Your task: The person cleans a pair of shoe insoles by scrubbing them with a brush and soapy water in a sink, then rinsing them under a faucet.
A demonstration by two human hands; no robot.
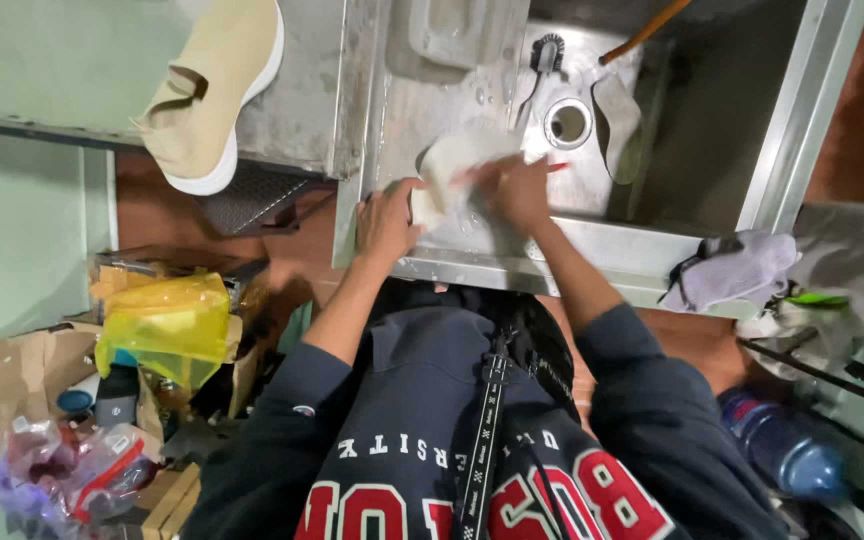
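I stand at a steel sink (452,262). My left hand (387,225) grips the near end of a pale, whitish shoe (449,162) that rests on the wet sink floor. My right hand (518,190) is closed over the shoe's right side and is blurred. A small red tip (558,167) sticks out past its fingers; I cannot tell what it belongs to. A matching beige shoe (210,88) with a white sole lies on the counter at the upper left.
In the sink are a drain (567,122), a grey insole (618,122), a wire-headed brush (544,58) and an orange handle (644,30). A grey cloth (734,270) hangs at the right. Below it stands a blue bottle (784,452). A yellow bag (167,322) and boxes crowd the left floor.
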